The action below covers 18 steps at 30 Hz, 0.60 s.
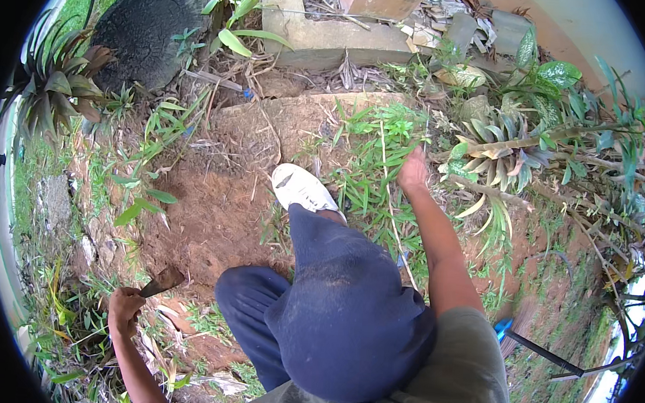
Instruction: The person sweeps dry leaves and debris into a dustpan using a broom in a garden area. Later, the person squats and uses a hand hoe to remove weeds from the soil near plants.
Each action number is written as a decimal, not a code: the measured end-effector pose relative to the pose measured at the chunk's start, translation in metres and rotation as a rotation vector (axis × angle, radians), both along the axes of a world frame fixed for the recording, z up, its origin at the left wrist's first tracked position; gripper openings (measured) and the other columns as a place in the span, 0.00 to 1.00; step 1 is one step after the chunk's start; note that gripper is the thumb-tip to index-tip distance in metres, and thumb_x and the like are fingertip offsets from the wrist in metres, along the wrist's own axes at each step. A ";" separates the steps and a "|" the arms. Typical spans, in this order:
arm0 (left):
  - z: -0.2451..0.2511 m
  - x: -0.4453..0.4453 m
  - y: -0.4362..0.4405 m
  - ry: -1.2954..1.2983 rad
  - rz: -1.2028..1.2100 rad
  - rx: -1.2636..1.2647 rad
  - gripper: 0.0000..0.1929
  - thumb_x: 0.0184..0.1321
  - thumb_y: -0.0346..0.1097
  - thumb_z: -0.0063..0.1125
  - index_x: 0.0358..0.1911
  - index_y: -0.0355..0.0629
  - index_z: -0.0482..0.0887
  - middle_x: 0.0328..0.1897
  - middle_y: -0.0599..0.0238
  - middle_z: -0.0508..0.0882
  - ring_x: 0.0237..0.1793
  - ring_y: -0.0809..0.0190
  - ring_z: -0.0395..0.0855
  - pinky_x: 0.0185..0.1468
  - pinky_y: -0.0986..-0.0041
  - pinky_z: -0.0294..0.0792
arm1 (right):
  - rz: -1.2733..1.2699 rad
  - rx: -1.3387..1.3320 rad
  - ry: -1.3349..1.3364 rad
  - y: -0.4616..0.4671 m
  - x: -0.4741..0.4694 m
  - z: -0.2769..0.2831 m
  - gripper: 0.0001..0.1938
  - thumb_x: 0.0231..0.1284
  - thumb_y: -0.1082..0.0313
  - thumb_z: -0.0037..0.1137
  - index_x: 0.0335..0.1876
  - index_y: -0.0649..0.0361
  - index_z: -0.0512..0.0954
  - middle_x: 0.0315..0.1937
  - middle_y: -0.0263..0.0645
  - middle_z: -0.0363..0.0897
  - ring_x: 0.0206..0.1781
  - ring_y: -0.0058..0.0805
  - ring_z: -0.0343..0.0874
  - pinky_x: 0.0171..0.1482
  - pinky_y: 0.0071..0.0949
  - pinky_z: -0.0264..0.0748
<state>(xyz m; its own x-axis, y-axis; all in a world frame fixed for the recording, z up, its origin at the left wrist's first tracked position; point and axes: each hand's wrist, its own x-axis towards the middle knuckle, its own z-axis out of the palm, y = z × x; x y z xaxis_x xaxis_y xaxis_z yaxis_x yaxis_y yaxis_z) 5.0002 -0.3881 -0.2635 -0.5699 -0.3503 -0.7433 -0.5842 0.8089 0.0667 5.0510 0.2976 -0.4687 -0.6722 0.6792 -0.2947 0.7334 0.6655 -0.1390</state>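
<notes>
At the lower left, my left hand (126, 307) is closed round the handle of a small trowel-like hand tool (162, 281). Its soiled blade points up and right, over the edge of bare reddish soil (205, 222). My right arm reaches forward to the right of my white shoe (304, 189). The right hand (414, 171) is at the edge of a patch of low green leafy plants (365, 187); its fingers are partly hidden among the leaves, so whether they grip anything does not show. A long thin dry stem (386, 177) lies across the patch, left of that hand.
A concrete kerb (338, 42) runs along the top, with a post base (382, 0) behind it. A dark cut stump (150, 30) and a bromeliad (58, 83) stand upper left. Branches (525, 141) and another bromeliad (500, 148) spread at right; a blue-headed broom (503, 328) lies lower right.
</notes>
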 end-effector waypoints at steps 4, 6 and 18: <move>0.001 -0.018 0.021 -0.006 -0.010 0.053 0.13 0.43 0.27 0.56 0.35 0.31 0.84 0.14 0.68 0.76 0.12 0.72 0.69 0.14 0.77 0.56 | 0.100 0.541 0.321 0.039 0.005 -0.087 0.19 0.60 0.66 0.47 0.56 0.62 0.69 0.50 0.51 0.71 0.53 0.42 0.71 0.49 0.38 0.71; -0.002 -0.028 0.029 0.003 -0.004 0.092 0.13 0.43 0.27 0.56 0.35 0.31 0.84 0.13 0.68 0.76 0.11 0.72 0.69 0.14 0.77 0.55 | -0.302 0.182 0.379 0.085 -0.008 -0.120 0.15 0.59 0.63 0.48 0.49 0.62 0.74 0.39 0.52 0.75 0.45 0.45 0.75 0.46 0.41 0.71; 0.010 -0.016 0.016 -0.058 -0.029 -0.022 0.17 0.41 0.28 0.56 0.40 0.32 0.84 0.13 0.70 0.74 0.10 0.74 0.68 0.14 0.78 0.56 | -0.585 -0.752 0.706 0.011 -0.017 -0.072 0.13 0.63 0.65 0.41 0.26 0.60 0.75 0.24 0.42 0.75 0.23 0.31 0.71 0.24 0.36 0.67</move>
